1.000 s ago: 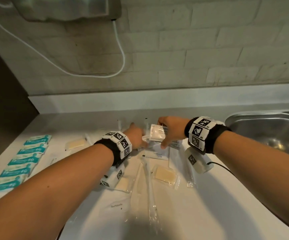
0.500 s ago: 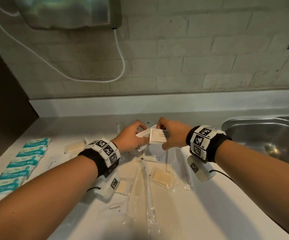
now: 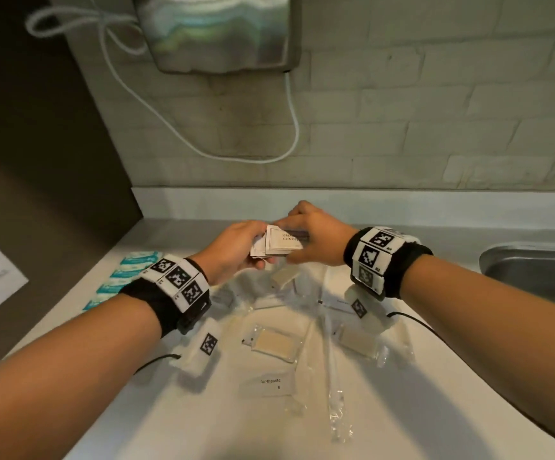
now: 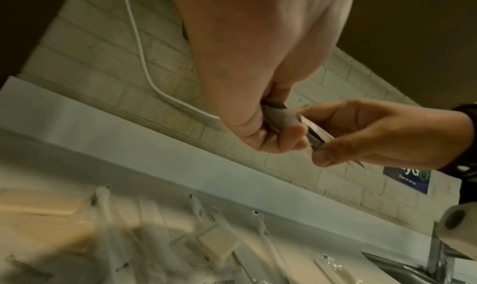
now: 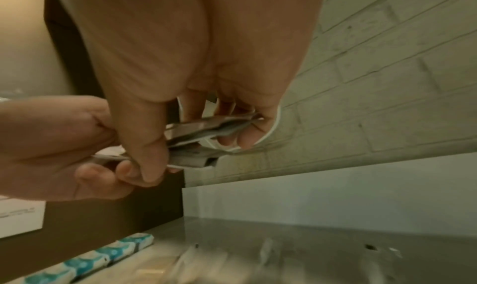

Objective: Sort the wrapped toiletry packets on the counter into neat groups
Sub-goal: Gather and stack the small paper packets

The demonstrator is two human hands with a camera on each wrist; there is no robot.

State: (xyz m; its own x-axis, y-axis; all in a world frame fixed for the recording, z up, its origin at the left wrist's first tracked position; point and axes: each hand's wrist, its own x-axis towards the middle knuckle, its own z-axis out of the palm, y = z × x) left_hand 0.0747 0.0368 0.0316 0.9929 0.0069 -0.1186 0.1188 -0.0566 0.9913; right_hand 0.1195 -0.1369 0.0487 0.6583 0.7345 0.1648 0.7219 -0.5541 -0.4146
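Note:
Both hands hold a small stack of white shampoo/conditioner packets (image 3: 277, 244) in the air above the back of the counter. My left hand (image 3: 236, 249) grips the stack's left side, its fingers curled beneath the shampoo/conditioner packets (image 4: 281, 119). My right hand (image 3: 312, 240) pinches the right side of the shampoo/conditioner packets (image 5: 206, 129), thumb below and fingers on top. Below them on the white counter (image 3: 402, 410) lie wrapped soap bars (image 3: 274, 341), wrapped toothbrushes (image 3: 331, 353) and a toothpaste packet (image 3: 269, 383). A row of teal packets (image 3: 126, 275) lies at the counter's left edge.
A steel sink (image 3: 535, 270) is set in the counter at the right, with a tap (image 4: 438, 258) seen in the left wrist view. A metal dispenser (image 3: 219, 31) and a white cable (image 3: 203, 151) hang on the brick wall behind. The counter ends at a dark drop on the left.
The hands came together and rose off the counter with the packets, which now form one stack held by both. My head has tilted, showing more of the wall.

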